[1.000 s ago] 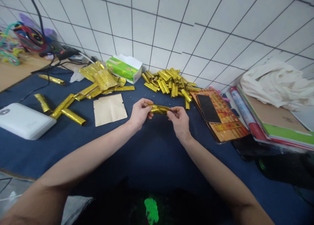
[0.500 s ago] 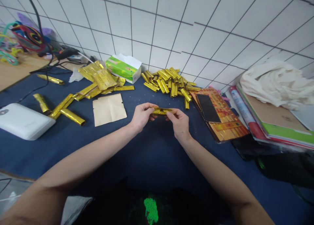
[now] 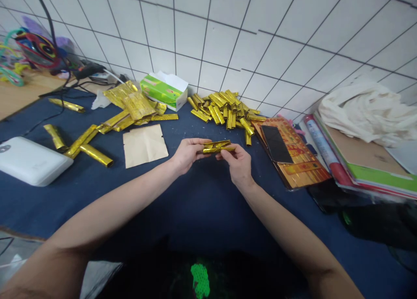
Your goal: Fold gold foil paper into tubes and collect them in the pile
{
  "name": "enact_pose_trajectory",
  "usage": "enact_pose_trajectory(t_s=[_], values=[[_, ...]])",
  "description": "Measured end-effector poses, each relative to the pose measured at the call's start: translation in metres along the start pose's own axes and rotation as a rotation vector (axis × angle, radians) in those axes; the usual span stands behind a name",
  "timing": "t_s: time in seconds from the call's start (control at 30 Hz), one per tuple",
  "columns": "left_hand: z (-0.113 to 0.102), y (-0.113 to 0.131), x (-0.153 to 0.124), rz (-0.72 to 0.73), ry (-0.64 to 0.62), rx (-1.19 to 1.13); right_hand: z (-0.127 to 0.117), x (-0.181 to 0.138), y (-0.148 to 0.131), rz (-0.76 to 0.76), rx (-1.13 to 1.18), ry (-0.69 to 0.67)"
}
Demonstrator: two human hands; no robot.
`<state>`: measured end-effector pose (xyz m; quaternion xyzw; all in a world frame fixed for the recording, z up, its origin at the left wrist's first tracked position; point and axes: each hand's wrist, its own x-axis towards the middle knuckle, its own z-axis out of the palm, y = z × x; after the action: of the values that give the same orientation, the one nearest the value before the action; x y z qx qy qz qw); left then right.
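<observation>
Over the middle of the dark blue cloth (image 3: 195,203), my left hand (image 3: 187,153) and my right hand (image 3: 237,162) both pinch one folded gold foil paper (image 3: 217,147). Fingers of each hand are closed on its ends, left hand at the left end, right hand at the right. The piece is held just above the cloth, roughly level. A heap of finished gold foil rolls (image 3: 224,110) lies behind the hands by the wall. A plain tan paper sheet (image 3: 145,144) lies flat to the left of my left hand.
Loose gold rolls and flat gold sheets (image 3: 130,107) lie at the left, with a green tissue box (image 3: 164,90) behind. A white power bank (image 3: 31,160) sits far left. A phone (image 3: 276,143) rests on a red-gold paper stack (image 3: 299,168); books and white cloth (image 3: 368,112) are at the right.
The gold piece has been folded tighter between the fingers and now shows two layers. Both hands stayed in about the same place, the right fingers shifting slightly along the piece.
</observation>
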<state>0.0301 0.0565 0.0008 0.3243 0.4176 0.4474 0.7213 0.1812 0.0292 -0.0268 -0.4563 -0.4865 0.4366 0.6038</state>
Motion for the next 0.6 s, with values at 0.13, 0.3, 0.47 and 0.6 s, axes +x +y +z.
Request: enact_pose_trajectory(t_s=[0.13,0.3,0.47,0.6], values=[[0.003,-0.004,-0.002,0.024,-0.025,0.011,0.002,0.0,0.0,0.017,0.055,0.073],[0.006,-0.015,-0.003,0.167,-0.036,0.098,0.003,0.001,0.001,0.047,0.06,0.14],[0.005,-0.018,-0.004,0.339,-0.016,0.338,0.003,0.001,0.002,0.051,0.057,0.144],[0.005,-0.015,-0.009,0.411,-0.013,0.472,0.003,0.001,0.0,0.045,0.061,0.161]])
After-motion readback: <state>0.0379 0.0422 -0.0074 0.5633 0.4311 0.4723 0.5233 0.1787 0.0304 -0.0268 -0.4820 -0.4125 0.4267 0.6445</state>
